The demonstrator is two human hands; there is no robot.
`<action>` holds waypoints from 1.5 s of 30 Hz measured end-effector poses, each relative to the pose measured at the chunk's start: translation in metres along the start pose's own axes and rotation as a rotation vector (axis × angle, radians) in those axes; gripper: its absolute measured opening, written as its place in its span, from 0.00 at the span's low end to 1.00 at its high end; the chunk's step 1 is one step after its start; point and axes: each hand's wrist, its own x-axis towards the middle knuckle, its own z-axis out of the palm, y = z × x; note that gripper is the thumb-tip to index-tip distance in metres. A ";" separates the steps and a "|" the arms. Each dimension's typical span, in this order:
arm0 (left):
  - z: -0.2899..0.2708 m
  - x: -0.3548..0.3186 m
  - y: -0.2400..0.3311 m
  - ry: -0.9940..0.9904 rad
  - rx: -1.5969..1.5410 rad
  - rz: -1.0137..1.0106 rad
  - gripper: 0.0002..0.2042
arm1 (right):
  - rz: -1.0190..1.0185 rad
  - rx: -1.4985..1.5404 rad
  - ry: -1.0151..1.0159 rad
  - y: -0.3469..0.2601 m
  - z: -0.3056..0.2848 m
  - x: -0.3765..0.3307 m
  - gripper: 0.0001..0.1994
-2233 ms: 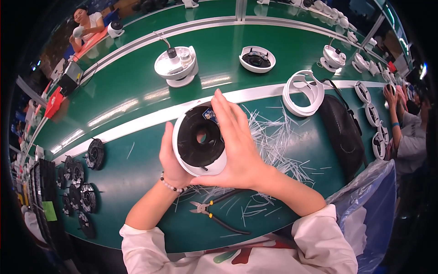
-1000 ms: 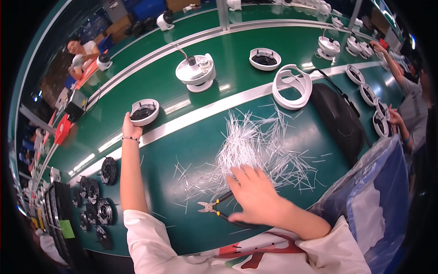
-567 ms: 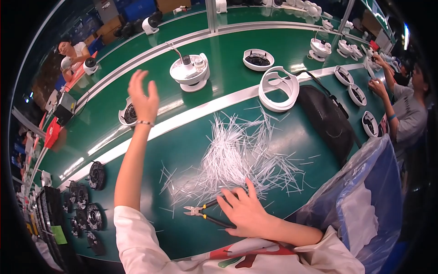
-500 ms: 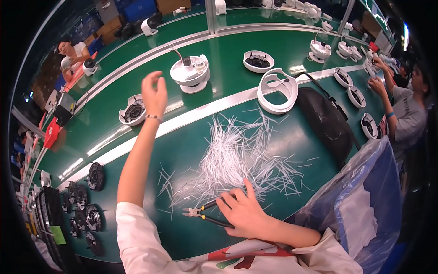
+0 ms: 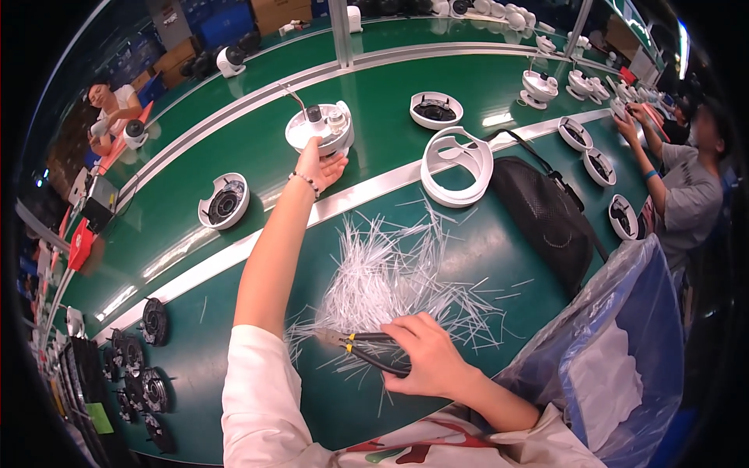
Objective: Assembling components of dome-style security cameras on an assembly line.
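My left hand point(image 5: 321, 164) is at the front of a white round device base point(image 5: 321, 132) on a foot, which has a wire sticking up from it. The thumb is up against its rim and the fingers stretch out below, apart; no firm grip shows. In my right hand point(image 5: 431, 355) are side cutters point(image 5: 367, 345) with black handles and yellow collars, their jaws pointing left. They are over the near edge of a loose heap of thin white plastic strips point(image 5: 363, 288).
A white shell with a black inner part point(image 5: 224, 203) stands left of my left arm, and a white ring-shaped housing point(image 5: 456, 173) right of the heap. Beyond it lies a black mesh bag point(image 5: 538, 214). A plastic-lined bin point(image 5: 538, 351) is at the near right. Black round parts point(image 5: 148, 374) cluster at left.
My left hand has moved right, from above the white shell to the device base. My right hand has closed round the cutter handles and lifted the tool a little toward the heap.
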 end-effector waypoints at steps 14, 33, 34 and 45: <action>-0.003 -0.037 -0.015 -0.167 0.007 0.382 0.19 | 0.389 2.170 -0.392 0.021 -0.018 -0.019 0.45; -0.052 -0.177 -0.006 -0.262 0.289 0.382 0.22 | 0.499 1.620 -0.084 0.007 -0.015 0.005 0.23; -0.051 -0.179 -0.006 -0.261 0.289 0.380 0.22 | 0.501 1.621 -0.084 0.004 -0.015 0.006 0.23; -0.031 -0.200 -0.019 -0.302 0.437 0.428 0.27 | 0.436 1.502 -0.330 -0.015 -0.055 0.074 0.27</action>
